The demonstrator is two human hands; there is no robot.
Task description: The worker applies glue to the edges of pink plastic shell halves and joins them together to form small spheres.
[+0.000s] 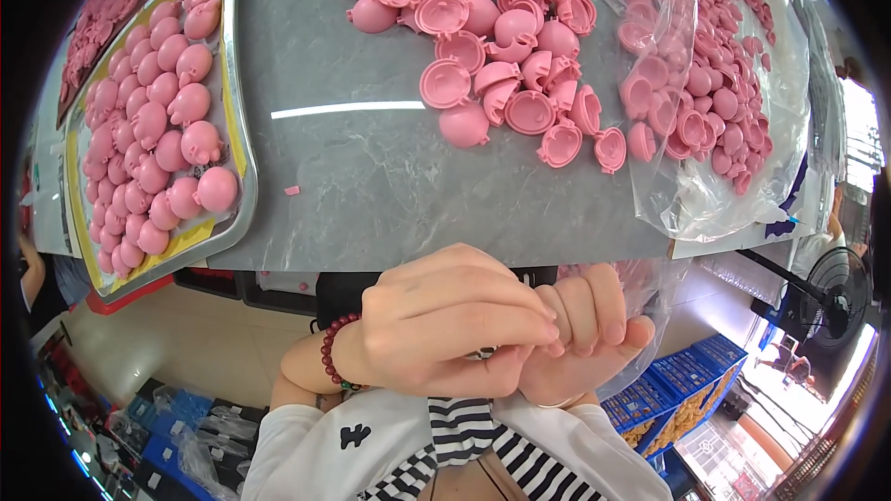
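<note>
Both my hands meet in front of my chest, just off the near edge of the table. My left hand point(455, 320), with a dark red bead bracelet point(328, 353) at its wrist, is closed, its fingertips pressed together against my right hand. My right hand point(587, 334) has its fingers curled in beside them, the thumb side toward the right. Anything between the fingers is hidden. Nearest on the table lies a loose pile of pink plastic half-shells point(531, 112), some hollow side up. Among them are round pink balls point(463, 125) with small tabs.
At left, a metal tray point(243, 144) with a yellow lining holds many pink balls point(150, 123). A clear plastic bag point(682, 213) of pink pieces lies at right on the grey table point(371, 195). Blue boxes point(682, 376) and a black fan point(835, 292) stand beyond the right side.
</note>
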